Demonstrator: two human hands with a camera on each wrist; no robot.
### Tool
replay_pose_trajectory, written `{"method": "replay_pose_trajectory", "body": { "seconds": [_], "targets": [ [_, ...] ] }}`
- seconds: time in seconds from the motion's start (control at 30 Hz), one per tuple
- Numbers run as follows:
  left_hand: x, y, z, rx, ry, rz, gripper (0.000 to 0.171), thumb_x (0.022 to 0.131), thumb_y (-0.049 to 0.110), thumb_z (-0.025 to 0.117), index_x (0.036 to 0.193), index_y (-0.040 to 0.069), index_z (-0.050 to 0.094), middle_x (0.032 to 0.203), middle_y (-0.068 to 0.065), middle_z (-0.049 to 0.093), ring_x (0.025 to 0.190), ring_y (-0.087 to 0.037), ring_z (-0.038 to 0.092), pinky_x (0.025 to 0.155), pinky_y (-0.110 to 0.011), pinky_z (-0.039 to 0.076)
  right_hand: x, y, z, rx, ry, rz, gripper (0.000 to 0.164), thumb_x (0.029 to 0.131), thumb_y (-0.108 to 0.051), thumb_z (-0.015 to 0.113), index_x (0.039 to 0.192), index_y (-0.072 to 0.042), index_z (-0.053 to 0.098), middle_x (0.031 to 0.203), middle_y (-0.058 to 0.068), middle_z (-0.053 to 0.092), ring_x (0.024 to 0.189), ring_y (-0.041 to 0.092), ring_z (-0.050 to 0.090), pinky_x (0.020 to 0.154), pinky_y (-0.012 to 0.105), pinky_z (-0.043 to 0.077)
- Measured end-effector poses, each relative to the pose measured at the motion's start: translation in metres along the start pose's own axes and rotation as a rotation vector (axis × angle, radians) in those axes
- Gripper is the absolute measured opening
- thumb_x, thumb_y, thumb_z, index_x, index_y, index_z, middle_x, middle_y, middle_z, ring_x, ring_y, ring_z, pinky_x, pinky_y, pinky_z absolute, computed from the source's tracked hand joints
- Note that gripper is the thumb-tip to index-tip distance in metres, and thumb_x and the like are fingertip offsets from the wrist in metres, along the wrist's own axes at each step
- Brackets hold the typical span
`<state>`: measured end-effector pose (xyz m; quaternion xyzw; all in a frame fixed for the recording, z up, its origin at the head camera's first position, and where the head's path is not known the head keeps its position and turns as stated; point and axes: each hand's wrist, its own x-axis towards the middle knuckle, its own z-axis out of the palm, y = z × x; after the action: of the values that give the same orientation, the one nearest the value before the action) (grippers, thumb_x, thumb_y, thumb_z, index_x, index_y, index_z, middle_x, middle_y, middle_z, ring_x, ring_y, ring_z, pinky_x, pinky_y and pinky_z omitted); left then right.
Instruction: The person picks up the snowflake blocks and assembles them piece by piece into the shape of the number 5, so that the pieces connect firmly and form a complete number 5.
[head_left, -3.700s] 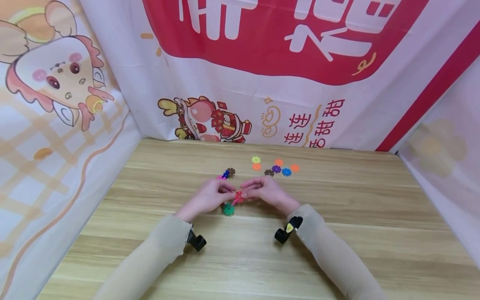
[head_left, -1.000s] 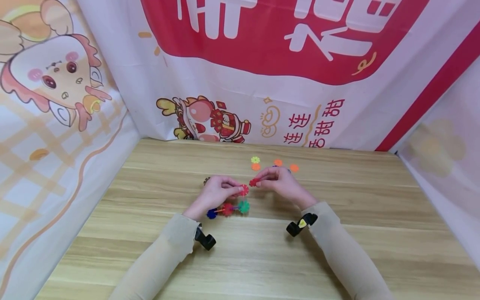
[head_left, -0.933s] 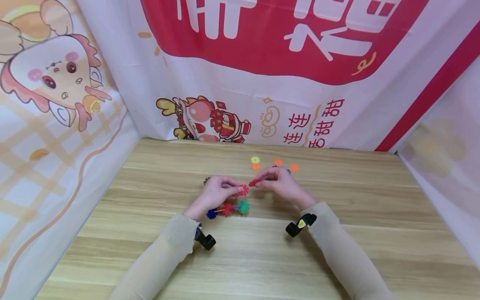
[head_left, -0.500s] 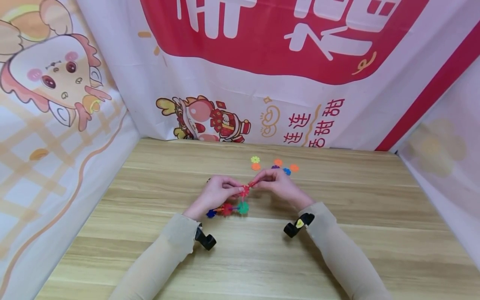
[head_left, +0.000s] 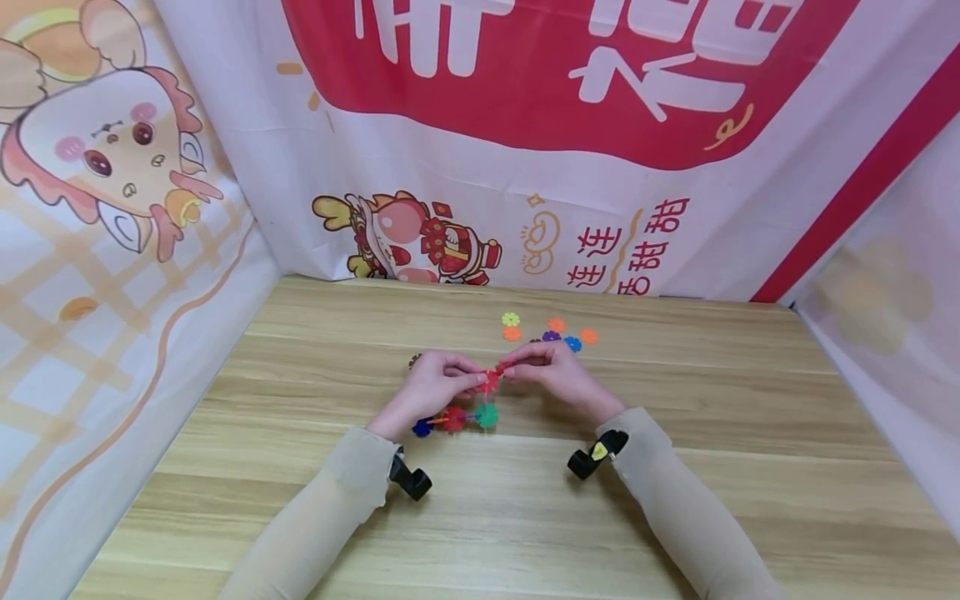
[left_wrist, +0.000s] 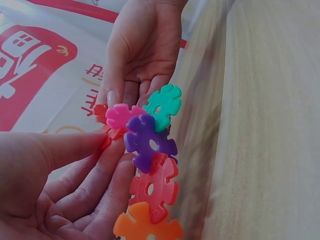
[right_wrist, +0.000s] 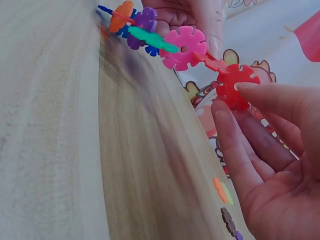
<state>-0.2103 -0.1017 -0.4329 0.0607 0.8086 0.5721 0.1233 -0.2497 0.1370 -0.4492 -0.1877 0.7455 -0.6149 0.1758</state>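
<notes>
A chain of notched plastic flower discs hangs from my left hand (head_left: 438,385). Its thumb and fingers pinch a red disc (head_left: 489,382) at the chain's end. Behind that come a pink disc (right_wrist: 184,47), a green disc (head_left: 486,415), a purple disc (left_wrist: 150,142), another red disc (head_left: 453,418), an orange disc (left_wrist: 147,224) and a dark blue disc (head_left: 422,427). With thumb and fingers my right hand (head_left: 551,372) pinches a separate red disc (right_wrist: 237,86). Its notched edge meets the left hand's disc at an angle.
Behind my hands on the wooden table (head_left: 675,500) lie loose discs: a yellow disc (head_left: 511,319), several orange ones such as one orange disc (head_left: 588,336), a purple disc (head_left: 551,336) and a blue disc (head_left: 573,343). A brown disc (head_left: 414,361) shows beside the left hand. Printed cloth (head_left: 555,125) walls the table.
The chain has swung round toward the left and nearer side. A second red disc, held apart from the chain a second ago, has moved left in my right hand against the chain's end disc.
</notes>
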Motion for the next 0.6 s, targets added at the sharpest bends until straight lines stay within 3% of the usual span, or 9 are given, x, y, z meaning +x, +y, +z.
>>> {"method": "replay_pose_trajectory", "body": {
  "seconds": [0.23, 0.47, 0.6],
  "targets": [
    [-0.001, 0.000, 0.000, 0.006, -0.023, 0.009, 0.012, 0.096, 0.014, 0.074, 0.102, 0.004, 0.076, 0.089, -0.005, 0.075, 0.081, -0.022, 0.073, 0.075, -0.034, 0.061, 0.001, -0.006, -0.006, -0.134, -0.059, -0.048, 0.011, 0.096, -0.013, 0.074, 0.105, -0.010, 0.080, 0.105, 0.004, 0.076, 0.105, 0.023, 0.068, 0.093, 0.037, 0.054],
    [0.000, -0.002, 0.002, 0.059, -0.034, 0.069, 0.007, 0.095, 0.014, 0.075, 0.097, 0.008, 0.077, 0.088, -0.002, 0.074, 0.079, -0.019, 0.071, 0.073, -0.033, 0.060, 0.006, -0.011, -0.009, -0.298, -0.108, -0.119, 0.011, 0.095, -0.009, 0.073, 0.099, -0.014, 0.082, 0.099, -0.002, 0.077, 0.096, 0.019, 0.070, 0.085, 0.036, 0.057],
    [0.000, -0.003, 0.003, 0.077, -0.017, 0.072, 0.007, 0.095, 0.013, 0.075, 0.097, 0.008, 0.078, 0.087, -0.002, 0.074, 0.078, -0.019, 0.071, 0.072, -0.033, 0.060, 0.008, -0.014, -0.008, -0.360, -0.127, -0.171, 0.010, 0.095, -0.009, 0.074, 0.098, -0.014, 0.083, 0.095, -0.004, 0.077, 0.093, 0.019, 0.071, 0.083, 0.034, 0.058]
  ]
}}
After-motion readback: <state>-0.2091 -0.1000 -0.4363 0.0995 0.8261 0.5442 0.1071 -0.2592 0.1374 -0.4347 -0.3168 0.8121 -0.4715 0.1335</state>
